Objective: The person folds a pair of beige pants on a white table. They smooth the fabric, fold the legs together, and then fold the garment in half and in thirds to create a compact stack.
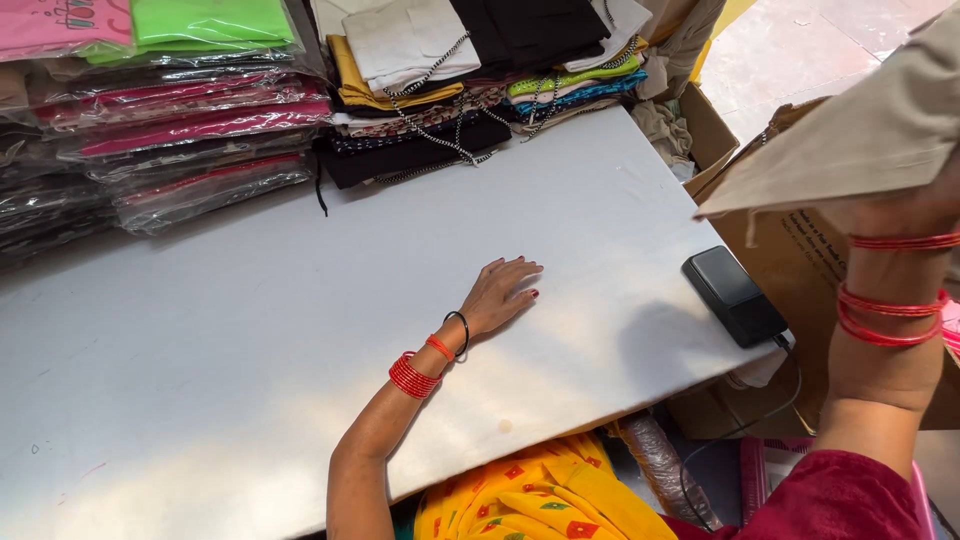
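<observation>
White and smooth, the worktable point(250, 330) fills most of the view, lit by a pale patch near its front edge. Beyond its right end lies a floor of reddish stone tiles point(810, 50), and below that end stand brown cardboard boxes point(790, 260), one with dark print on its side, too small to tell more.

Along the far left edge sit stacks of garments in clear plastic bags point(190, 130), pink and magenta cloth showing through, with a bright green pack point(210, 20) and a pink pack point(60, 22) on top. Beside them is a heap of unpacked folded clothes point(470, 80) in black, white, mustard and lime, crossed by black-and-white cords. A black power bank point(735, 295) lies at the table's right edge, its cable hanging down.

The left hand point(500, 292) rests flat on the bare table, fingers spread and holding nothing, red bangles on the wrist. The right hand point(900, 215), raised at the frame's right edge above the boxes, is closed on a beige folded cloth point(860, 140), held up in the air clear of the table.
</observation>
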